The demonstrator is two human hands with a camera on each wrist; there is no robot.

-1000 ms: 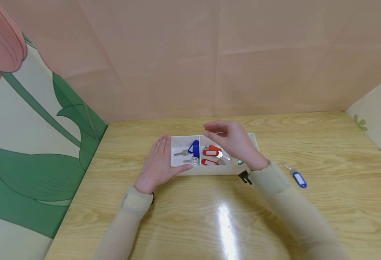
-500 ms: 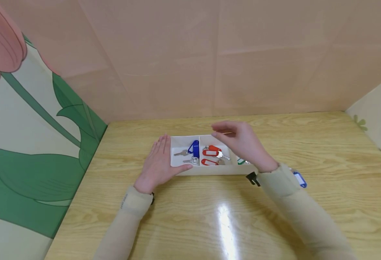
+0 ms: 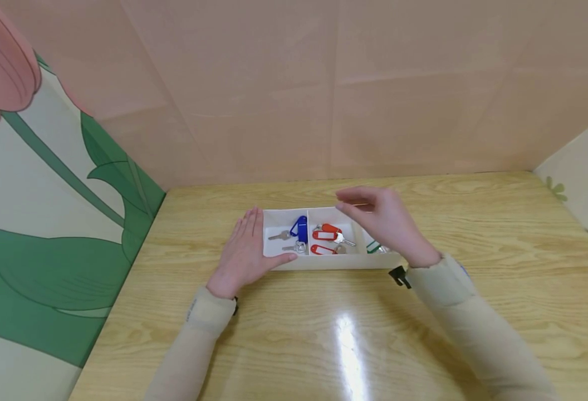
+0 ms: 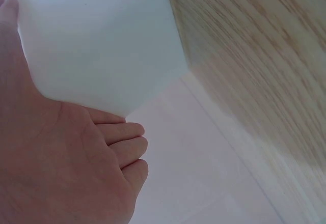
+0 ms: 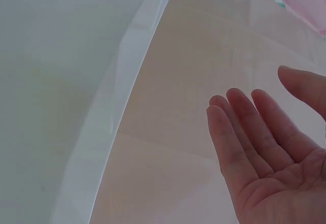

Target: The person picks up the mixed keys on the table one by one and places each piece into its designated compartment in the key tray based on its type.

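A white divided tray (image 3: pixel 331 262) holds keys with coloured tags. Blue-tagged keys (image 3: pixel 302 228) lie in its left compartment and red-tagged keys (image 3: pixel 325 236) in the middle one. Part of a green-tagged key (image 3: pixel 373 247) shows in the right compartment; my right hand hides the rest. Against the tray's left end rests my left hand (image 3: pixel 244 253), fingers straight and thumb along the front rim; the left wrist view shows the palm at the white wall (image 4: pixel 102 40). My right hand (image 3: pixel 386 220) hovers over the right compartment, fingers loosely bent and holding nothing, as the right wrist view confirms.
The wooden table (image 3: pixel 284 334) runs back to a pinkish wall (image 3: pixel 254 100). A sliver of a blue key tag (image 3: pixel 465 271) shows beside the right sleeve (image 3: pixel 444 281), which covers the rest. A wall with a flower picture (image 3: pixel 63 234) stands at the left.
My right hand has shifted right along the tray, uncovering more of the middle compartment and the green tag. Its sleeve now covers most of the loose blue-tagged key. The left hand stays put.
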